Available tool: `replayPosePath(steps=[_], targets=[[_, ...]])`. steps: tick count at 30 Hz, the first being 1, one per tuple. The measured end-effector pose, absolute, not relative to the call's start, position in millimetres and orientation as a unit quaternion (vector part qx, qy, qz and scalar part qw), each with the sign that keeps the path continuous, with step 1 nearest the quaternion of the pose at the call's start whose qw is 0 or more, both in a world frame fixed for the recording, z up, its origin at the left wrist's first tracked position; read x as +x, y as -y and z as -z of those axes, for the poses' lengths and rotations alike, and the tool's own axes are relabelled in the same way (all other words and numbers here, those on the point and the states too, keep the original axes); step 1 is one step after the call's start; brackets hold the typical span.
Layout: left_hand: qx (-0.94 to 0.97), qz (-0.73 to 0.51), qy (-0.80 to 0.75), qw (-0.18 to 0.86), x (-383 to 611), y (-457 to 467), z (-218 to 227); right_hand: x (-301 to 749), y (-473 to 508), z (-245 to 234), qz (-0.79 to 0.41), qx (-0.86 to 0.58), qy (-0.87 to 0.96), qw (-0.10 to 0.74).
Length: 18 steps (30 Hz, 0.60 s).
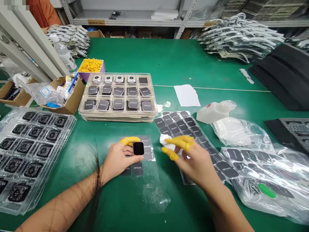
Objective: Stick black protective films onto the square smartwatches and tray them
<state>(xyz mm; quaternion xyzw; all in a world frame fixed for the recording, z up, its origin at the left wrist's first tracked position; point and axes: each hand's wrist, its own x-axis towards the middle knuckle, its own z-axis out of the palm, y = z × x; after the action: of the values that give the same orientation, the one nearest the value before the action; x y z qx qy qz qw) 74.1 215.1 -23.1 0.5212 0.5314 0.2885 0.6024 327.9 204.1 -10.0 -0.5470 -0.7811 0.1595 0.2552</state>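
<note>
My left hand (pixel 124 153), with a yellow finger cot, is closed around a square smartwatch case (pixel 138 148), its dark screen facing up. To the right, my right hand (pixel 188 153) pinches a crumpled white wipe (pixel 166 140) between fingers in yellow cots. Beneath the left hand lies a part-used sheet of square film stickers (pixel 138 168). A fuller sheet of dark stickers (pixel 181 125) lies under and beyond my right hand. Farther back, a stacked clear tray (pixel 118 116) holds silver watch cases, several covered with dark stickers.
At left stands another clear tray (pixel 51 161) of black watch cases. Behind it are a cardboard box (pixel 76 100) and a box of yellow finger cots (pixel 91 66). A white squeeze bottle (pixel 211 111), plastic bags (pixel 265 180) and white paper (pixel 187 95) lie at right.
</note>
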Motion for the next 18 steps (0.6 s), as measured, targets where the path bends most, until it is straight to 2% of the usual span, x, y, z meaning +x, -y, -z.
replayPosePath(steps=[2,4,8,10,11,12,14,15,16,18], targets=[[0.53,-0.284,-0.53,0.598,74.5,-215.6,21.2,337.6,-213.5,15.5,-0.104,-0.56,0.779,0.261],[0.538,-0.278,-0.532,0.591,74.7,-216.0,20.1,343.5,-216.4,14.5,-0.115,-0.544,0.785,0.274],[0.554,-0.268,-0.534,0.58,74.9,-215.9,19.3,346.4,-201.3,-4.7,-0.206,-0.535,0.712,0.406],[0.573,-0.266,-0.53,0.565,75.2,-215.7,19.2,343.0,-191.3,-14.9,-0.326,-0.503,0.66,0.453],[0.584,-0.268,-0.528,0.556,75.4,-215.6,19.2,339.5,-187.6,-18.6,-0.409,-0.481,0.643,0.434],[0.593,-0.271,-0.526,0.547,75.6,-215.6,19.2,335.0,-185.1,-21.2,-0.495,-0.459,0.632,0.38],[0.608,-0.268,-0.525,0.531,75.9,-215.6,19.0,324.2,-183.7,-24.2,-0.617,-0.421,0.632,0.205],[0.613,-0.265,-0.527,0.526,76.0,-215.5,18.9,319.5,-184.3,-25.3,-0.637,-0.408,0.641,0.133],[0.615,-0.262,-0.529,0.522,76.0,-215.5,18.8,316.1,-185.3,-26.6,-0.638,-0.394,0.654,0.095],[0.618,-0.264,-0.527,0.521,75.9,-215.2,18.6,315.8,-186.9,-30.6,-0.624,-0.374,0.676,0.119]])
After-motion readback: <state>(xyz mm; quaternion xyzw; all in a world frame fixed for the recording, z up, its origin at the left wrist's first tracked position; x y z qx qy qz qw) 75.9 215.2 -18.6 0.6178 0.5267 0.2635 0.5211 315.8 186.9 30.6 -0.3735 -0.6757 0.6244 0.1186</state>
